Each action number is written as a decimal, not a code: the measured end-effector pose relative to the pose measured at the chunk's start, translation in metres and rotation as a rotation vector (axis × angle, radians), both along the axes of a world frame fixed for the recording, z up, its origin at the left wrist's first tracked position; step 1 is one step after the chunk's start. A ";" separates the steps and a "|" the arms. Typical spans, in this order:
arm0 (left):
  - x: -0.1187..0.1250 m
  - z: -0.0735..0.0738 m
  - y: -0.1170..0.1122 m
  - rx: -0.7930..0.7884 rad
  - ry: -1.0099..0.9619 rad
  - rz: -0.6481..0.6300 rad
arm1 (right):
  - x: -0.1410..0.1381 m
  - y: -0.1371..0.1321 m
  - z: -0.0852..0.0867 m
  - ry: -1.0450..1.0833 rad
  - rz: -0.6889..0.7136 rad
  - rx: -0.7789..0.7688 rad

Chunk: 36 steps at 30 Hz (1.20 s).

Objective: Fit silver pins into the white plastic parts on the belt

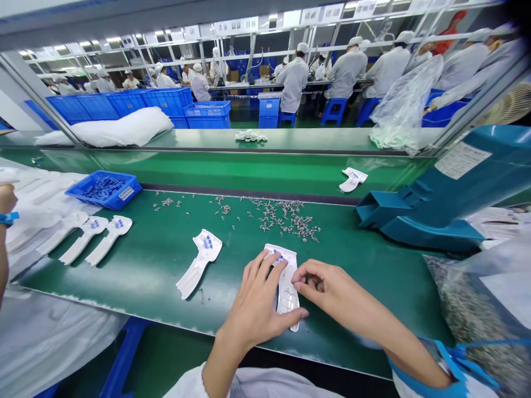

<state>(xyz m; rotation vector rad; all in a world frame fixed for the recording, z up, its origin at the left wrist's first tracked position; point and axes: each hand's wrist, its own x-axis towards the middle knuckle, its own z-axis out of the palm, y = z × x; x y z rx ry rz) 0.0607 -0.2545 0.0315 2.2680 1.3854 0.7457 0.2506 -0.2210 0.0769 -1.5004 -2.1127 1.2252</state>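
Observation:
A white plastic handle shell (287, 293) lies on the green bench in front of me, with blue pieces at its upper end and small metal parts inside. My left hand (259, 301) spans it, fingers on the upper part and thumb across the lower part, holding it against the bench. At the shell's right edge, my right hand (327, 282) is closed in a pinch; whatever is between those fingertips is too small to make out. Small metal parts (290, 217) are scattered just beyond both hands. To the left rests another white shell (201, 260) with blue pieces.
Several more shells (108, 237) lie at left, near a blue tray (103, 189) of blue pieces. At right are a teal plastic housing (435, 193) and a clear bag (477, 298) of small metal parts. One shell (352, 179) sits on the green belt. Another person's hand (6, 199) shows far left.

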 end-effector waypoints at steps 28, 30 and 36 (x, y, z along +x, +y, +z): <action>0.002 -0.002 0.002 -0.026 -0.001 -0.006 | -0.042 0.030 0.039 -0.652 0.501 0.078; 0.002 -0.002 0.002 -0.029 -0.015 -0.003 | -0.044 0.031 0.039 -0.668 0.491 0.065; 0.002 -0.003 0.003 -0.046 -0.004 0.006 | -0.040 0.033 0.032 -0.638 0.448 0.029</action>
